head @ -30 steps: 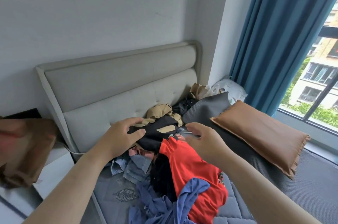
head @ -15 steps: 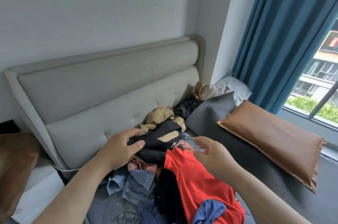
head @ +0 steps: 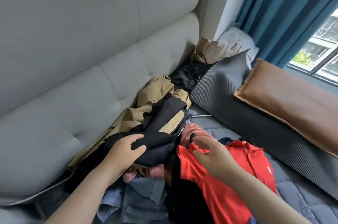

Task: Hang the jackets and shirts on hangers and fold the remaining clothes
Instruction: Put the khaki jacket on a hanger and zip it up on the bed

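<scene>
My left hand (head: 126, 148) has fingers and thumb curled round a fold of the black-and-tan jacket (head: 164, 123), a firm pinch at its near end. The jacket tops the clothes pile against the headboard (head: 82, 50), running from my grip toward one o'clock.

I judge this step to be freeing the jacket so it can go on a hanger. To do it well I should lift up and back toward six o'clock rather than drag sideways, because its tan folds run into more tan cloth at eleven o'clock of it, and I cannot tell where one garment ends. Once it is loose I should find the collar and shoulders before I shake it out.

My right hand (head: 210, 154) hovers at three o'clock of my left, fingers spread and loosely bent, holding nothing that I can make out. A small dark shape sits at its fingertips; I cannot say what it is. That hand would do best pressing down the red polo shirt (head: 228, 178) beneath it, so the shirt stays put as the jacket comes away.

The jacket is crumpled and bunched, mostly black with tan panels, its shape hard to read. It looks light and limp, so it should come free easily. A denim piece (head: 142, 196) lies at six o'clock, under my left wrist.
</scene>
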Demonstrator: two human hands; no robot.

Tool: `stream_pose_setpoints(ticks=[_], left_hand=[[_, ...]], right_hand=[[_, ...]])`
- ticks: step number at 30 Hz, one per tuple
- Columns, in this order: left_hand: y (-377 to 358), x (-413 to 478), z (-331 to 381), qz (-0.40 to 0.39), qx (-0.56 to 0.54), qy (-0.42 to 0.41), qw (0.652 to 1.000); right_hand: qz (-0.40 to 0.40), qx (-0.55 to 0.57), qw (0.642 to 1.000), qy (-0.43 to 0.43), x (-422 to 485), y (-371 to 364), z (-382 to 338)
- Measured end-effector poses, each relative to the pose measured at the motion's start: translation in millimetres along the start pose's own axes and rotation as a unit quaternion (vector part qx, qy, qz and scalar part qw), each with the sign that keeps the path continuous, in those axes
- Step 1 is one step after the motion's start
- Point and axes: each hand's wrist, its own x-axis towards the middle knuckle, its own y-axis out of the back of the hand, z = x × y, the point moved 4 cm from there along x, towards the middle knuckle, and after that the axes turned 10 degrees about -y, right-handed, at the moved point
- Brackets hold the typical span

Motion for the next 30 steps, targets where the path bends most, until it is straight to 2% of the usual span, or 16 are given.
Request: stream_pose_setpoints(ticks=[3,5,7,11,16,21,25,26,28,30], left_hand=[[-8,37,-48,-0.005,0.088,-0.003,0.996],[-16,55,-76,-0.037,0.158,0.008,0.987],[-25,68,-97,-0.074,0.243,0.014,0.967],[-39,90,-120,-0.076,0.357,-0.008,0.931],[-44,87,-130,-0.068,0.297,0.002,0.953],[-47,43,-124,-0.067,0.226,-0.033,0.971],[-73,0,-116,-0.080,0.198,-0.084,0.973],[-77,-7,-115,-0.089,0.206,-0.080,0.971],[-81,-15,-122,-0.123,0.159,-0.009,0.980],[-82,-14,-131,-0.197,0.089,0.047,0.975]], right_hand=[[-0.023,-0.001,1.000,-0.015,36,-37,16],[-0.039,-0.009,0.999,-0.027,56,-61,24],[-0.051,-0.005,0.998,-0.041,75,-83,30],[-0.056,0.027,0.996,-0.059,110,-120,29],[-0.023,0.098,0.986,-0.132,148,-146,29],[0.002,0.136,0.974,-0.180,163,-169,32],[0.043,0.252,0.928,-0.270,169,-183,39],[0.047,0.267,0.919,-0.287,170,-186,42],[0.055,0.268,0.917,-0.291,170,-191,48],[0.062,0.252,0.923,-0.285,167,-189,51]])
